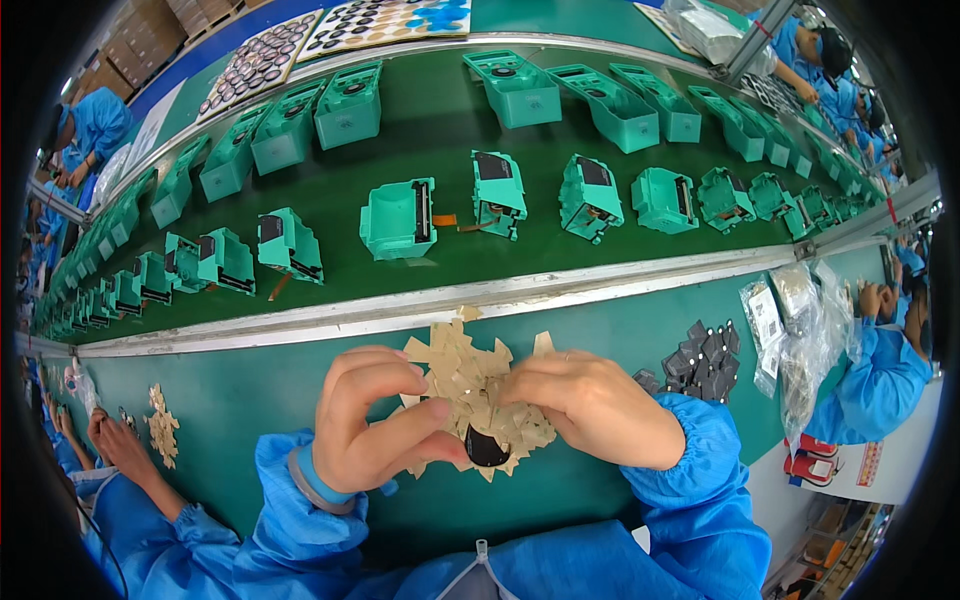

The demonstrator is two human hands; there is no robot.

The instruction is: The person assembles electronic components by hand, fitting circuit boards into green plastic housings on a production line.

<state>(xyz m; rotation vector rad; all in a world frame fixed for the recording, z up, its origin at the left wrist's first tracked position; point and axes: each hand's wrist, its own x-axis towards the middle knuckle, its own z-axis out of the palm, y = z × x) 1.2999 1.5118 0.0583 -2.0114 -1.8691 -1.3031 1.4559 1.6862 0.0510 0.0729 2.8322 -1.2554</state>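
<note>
A small black rounded piece shows in front of my body, at the near side of a loose heap of tan paper-like pieces. My left hand comes in from the left, thumb and forefinger curled together at the black piece's left edge; their grip on it is partly hidden. From the right, my right hand bends over the heap with fingertips pinched just above the black piece. Whatever sits between those fingertips is too small to make out.
Dark grey small parts lie right of the heap, beside clear plastic bags. Beyond a metal rail, green housings stand in rows on a dark green belt. Co-workers in blue sit at both sides; one's hand is at left.
</note>
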